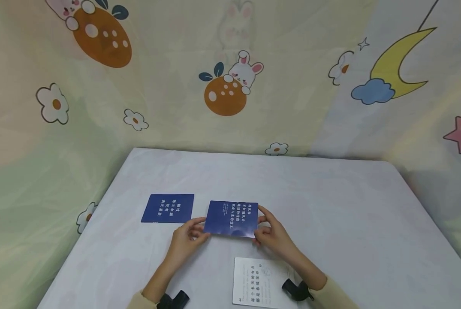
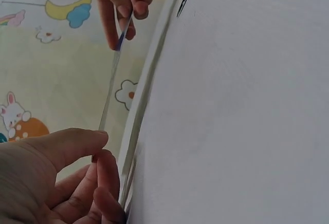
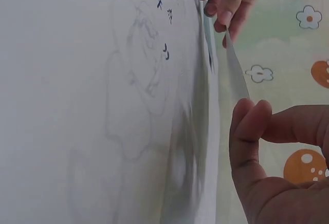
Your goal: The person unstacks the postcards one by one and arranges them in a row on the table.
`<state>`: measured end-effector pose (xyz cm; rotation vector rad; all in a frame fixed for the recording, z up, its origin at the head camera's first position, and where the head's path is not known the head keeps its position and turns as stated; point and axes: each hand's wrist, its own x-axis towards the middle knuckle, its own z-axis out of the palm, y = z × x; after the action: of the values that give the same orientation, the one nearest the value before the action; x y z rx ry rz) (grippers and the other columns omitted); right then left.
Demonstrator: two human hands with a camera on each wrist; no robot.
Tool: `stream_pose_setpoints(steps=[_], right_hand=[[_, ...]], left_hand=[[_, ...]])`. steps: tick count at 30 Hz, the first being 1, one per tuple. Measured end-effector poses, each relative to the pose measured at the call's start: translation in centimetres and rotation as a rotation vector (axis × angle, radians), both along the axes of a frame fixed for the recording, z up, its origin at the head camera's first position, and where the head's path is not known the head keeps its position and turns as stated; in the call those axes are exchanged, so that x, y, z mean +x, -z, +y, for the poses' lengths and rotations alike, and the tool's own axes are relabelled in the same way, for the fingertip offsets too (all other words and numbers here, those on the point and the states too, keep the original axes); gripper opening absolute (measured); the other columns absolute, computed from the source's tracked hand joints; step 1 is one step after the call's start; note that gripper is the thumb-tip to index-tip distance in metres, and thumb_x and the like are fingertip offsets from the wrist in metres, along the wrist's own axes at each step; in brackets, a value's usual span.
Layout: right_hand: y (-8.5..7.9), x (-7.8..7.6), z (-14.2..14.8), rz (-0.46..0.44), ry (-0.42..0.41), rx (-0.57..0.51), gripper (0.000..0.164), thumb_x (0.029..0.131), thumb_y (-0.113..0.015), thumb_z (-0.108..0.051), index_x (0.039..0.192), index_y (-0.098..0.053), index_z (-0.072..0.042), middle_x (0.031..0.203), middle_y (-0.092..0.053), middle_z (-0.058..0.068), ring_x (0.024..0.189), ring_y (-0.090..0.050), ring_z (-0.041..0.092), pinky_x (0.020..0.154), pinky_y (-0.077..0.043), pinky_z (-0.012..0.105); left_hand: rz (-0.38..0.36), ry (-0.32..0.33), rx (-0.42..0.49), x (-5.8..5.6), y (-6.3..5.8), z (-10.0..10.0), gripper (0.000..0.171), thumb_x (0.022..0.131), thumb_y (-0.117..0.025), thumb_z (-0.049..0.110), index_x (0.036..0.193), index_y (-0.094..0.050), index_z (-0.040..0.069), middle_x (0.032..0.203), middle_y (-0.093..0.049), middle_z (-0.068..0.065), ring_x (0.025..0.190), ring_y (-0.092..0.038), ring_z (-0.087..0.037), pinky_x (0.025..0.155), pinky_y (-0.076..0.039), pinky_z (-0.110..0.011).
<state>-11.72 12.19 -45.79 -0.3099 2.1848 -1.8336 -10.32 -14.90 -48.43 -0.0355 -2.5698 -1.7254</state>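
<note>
Forearms (image 1: pixel 161 271) slant in from the near side; I see left hand (image 1: pixel 186 237) and right hand (image 1: pixel 275 236), fingers (image 2: pixel 107 170) pinching a raised blue card (image 1: pixel 219 219)

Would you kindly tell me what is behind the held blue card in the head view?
White tabletop shows around the blue card, which the left hand and right hand grip; the patch directly behind is covered.

White table (image 1: pixel 350 214), flat top. Blue card (image 1: pixel 168 208) with white characters: lies flat, left of centre. White card (image 1: pixel 245 281) with dark characters: lies flat, nearer the front, well apart from the blue card.
</note>
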Motion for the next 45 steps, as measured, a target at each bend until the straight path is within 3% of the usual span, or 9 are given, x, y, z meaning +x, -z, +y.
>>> stream_pose_setpoints(steps=[3, 11, 21, 29, 38, 45], right_hand=[[0.2, -0.3, -0.5, -0.004, -0.004, 0.001, 0.079, 0.082, -0.052, 0.015, 0.152, -0.017, 0.002, 0.118, -0.042, 0.025, 0.073, -0.064, 0.022, 0.065, -0.054, 0.026], [0.3, -1.4, -1.1, -0.022, -0.011, 0.030, 0.079, 0.082, -0.050, 0.015, 0.152, -0.016, 0.002, 0.116, -0.043, 0.025, 0.076, -0.065, 0.025, 0.064, -0.053, 0.024], [-0.2, -3.4, -2.1, -0.081, 0.031, 0.045, 0.076, 0.082, -0.051, 0.015, 0.150, -0.022, 0.001, 0.111, -0.045, 0.021, 0.072, -0.065, 0.019, 0.063, -0.052, 0.026], [0.5, -4.3, -2.9, -0.112, 0.029, 0.024, 0.073, 0.083, -0.052, 0.015, 0.149, -0.022, 0.003, 0.110, -0.047, 0.022, 0.072, -0.065, 0.017, 0.065, -0.055, 0.025], [1.1, -4.7, -4.3, -0.112, 0.062, 0.095, 0.073, 0.082, -0.056, 0.014, 0.148, -0.028, 0.000, 0.107, -0.051, 0.019, 0.067, -0.063, 0.015, 0.060, -0.053, 0.026], [1.4, -5.1, -4.9, -0.114, 0.094, 0.154, 0.071, 0.083, -0.058, 0.011, 0.147, -0.031, -0.002, 0.105, -0.054, 0.016, 0.061, -0.059, 0.015, 0.056, -0.049, 0.025]], left_hand=[[-0.019, -0.026, 0.009, -0.2, 0.3, -0.3, 0.039, 0.078, -0.080, 0.005, 0.115, -0.068, 0.002, 0.087, -0.069, -0.005, 0.070, -0.063, -0.008, 0.065, -0.052, -0.021], [-0.085, -0.061, 0.060, -0.9, 1.1, -0.5, 0.035, 0.081, -0.078, 0.007, 0.113, -0.066, 0.000, 0.082, -0.065, -0.005, 0.063, -0.059, -0.009, 0.041, -0.045, -0.025], [-0.092, -0.161, 0.077, -1.3, 1.1, -1.1, 0.024, 0.083, -0.075, 0.007, 0.106, -0.069, 0.002, 0.083, -0.068, -0.007, 0.055, -0.057, -0.011, 0.037, -0.042, -0.024], [-0.114, -0.153, 0.090, -1.5, 1.0, -1.2, 0.023, 0.085, -0.073, 0.006, 0.107, -0.068, 0.001, 0.087, -0.070, -0.009, 0.055, -0.060, -0.013, 0.039, -0.045, -0.025], [-0.126, -0.166, 0.074, -1.4, 1.1, -1.2, 0.021, 0.087, -0.070, 0.005, 0.107, -0.067, 0.000, 0.091, -0.070, -0.009, 0.059, -0.063, -0.014, 0.041, -0.048, -0.025], [-0.117, -0.199, 0.109, -1.5, 1.0, -1.4, 0.025, 0.088, -0.067, 0.002, 0.113, -0.064, -0.003, 0.091, -0.067, -0.013, 0.048, -0.059, -0.014, 0.042, -0.049, -0.025]])
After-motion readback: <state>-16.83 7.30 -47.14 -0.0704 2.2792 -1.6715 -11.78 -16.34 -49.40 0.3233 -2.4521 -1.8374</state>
